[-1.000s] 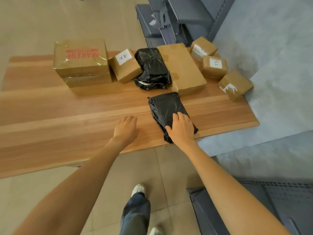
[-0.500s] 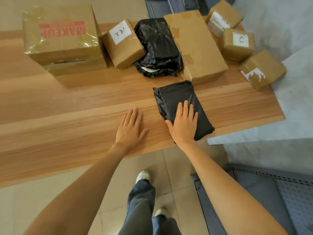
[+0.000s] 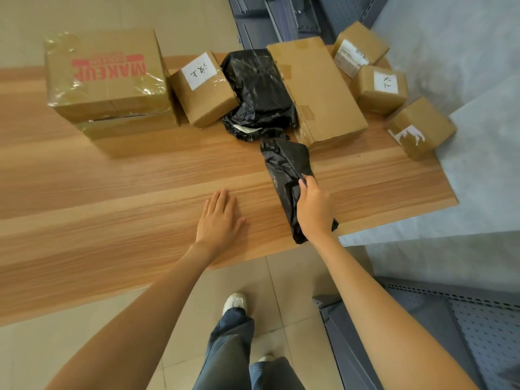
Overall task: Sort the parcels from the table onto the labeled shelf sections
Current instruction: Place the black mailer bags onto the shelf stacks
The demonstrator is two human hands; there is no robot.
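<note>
A small black plastic parcel point(image 3: 285, 170) sits near the front right of the wooden table point(image 3: 126, 192), tipped up on its edge. My right hand point(image 3: 313, 211) is closed around its right side, fingers hidden behind the plastic. My left hand point(image 3: 218, 220) lies flat and open on the bare wood, to the left of the parcel. Behind are a large MAKEUP box point(image 3: 104, 77), a small labelled box point(image 3: 204, 90), a bigger black bag point(image 3: 259, 91), a long flat box point(image 3: 315, 85) and three small boxes point(image 3: 380, 88) at the far right.
Grey metal shelf parts point(image 3: 281, 15) lie on the floor beyond the table. Another grey perforated shelf point(image 3: 450, 333) stands at the lower right beside my legs. The table's right edge borders a grey floor area.
My right hand went from resting flat on top of the black parcel to gripping its side, and the parcel has tilted up on edge. The left hand stays flat on the table.
</note>
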